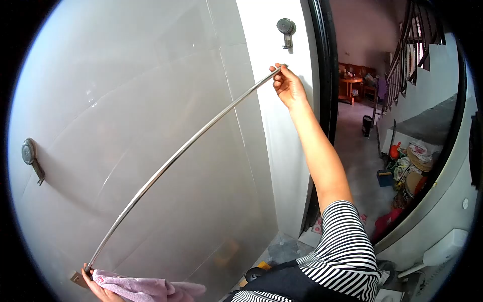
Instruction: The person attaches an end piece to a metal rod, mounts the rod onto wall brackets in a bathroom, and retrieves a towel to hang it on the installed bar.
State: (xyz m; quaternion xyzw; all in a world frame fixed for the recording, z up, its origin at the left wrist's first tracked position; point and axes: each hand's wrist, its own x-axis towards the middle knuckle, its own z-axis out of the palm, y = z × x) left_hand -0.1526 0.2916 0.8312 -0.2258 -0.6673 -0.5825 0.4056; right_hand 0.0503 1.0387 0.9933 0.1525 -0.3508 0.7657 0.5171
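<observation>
A long, thin metal rod [173,157] stretches diagonally across the view in front of the grey wall; it looks curved through the wide lens. My right hand [289,88] pinches its upper end with the fingertips, just below a round dark wall bracket [286,27]. At the lower left, my left hand [100,291] grips the other end, partly cut off by the frame edge. A pink towel [143,287] hangs at my left hand; whether the fingers also hold it cannot be seen. Another wall bracket [30,156] is fixed on the far left.
A dark-framed doorway [324,75] stands to my right, with a staircase railing [402,65] and a wooden table [350,80] beyond. Bags and a dark blue box [385,177] are piled past the door. A white cistern [445,246] is at the lower right.
</observation>
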